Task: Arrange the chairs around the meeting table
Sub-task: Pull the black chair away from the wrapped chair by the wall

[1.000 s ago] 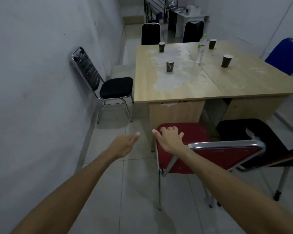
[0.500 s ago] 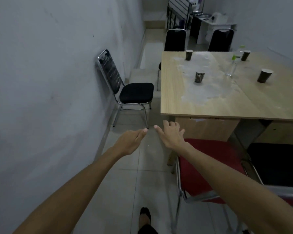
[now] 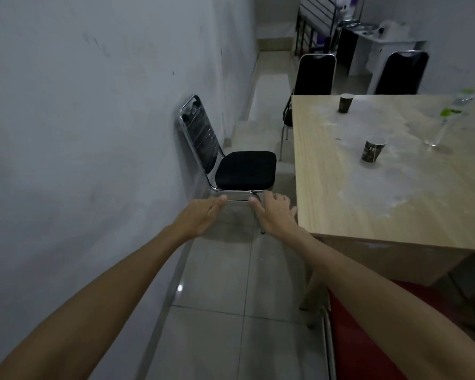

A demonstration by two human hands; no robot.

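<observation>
Four chairs [image 3: 244, 168], two cups [image 3: 373, 148], one table [image 3: 395, 209]

Pale letters "TE" on near paper cup [image 3: 373, 150], remainder unreadable, no other legible text
</observation>
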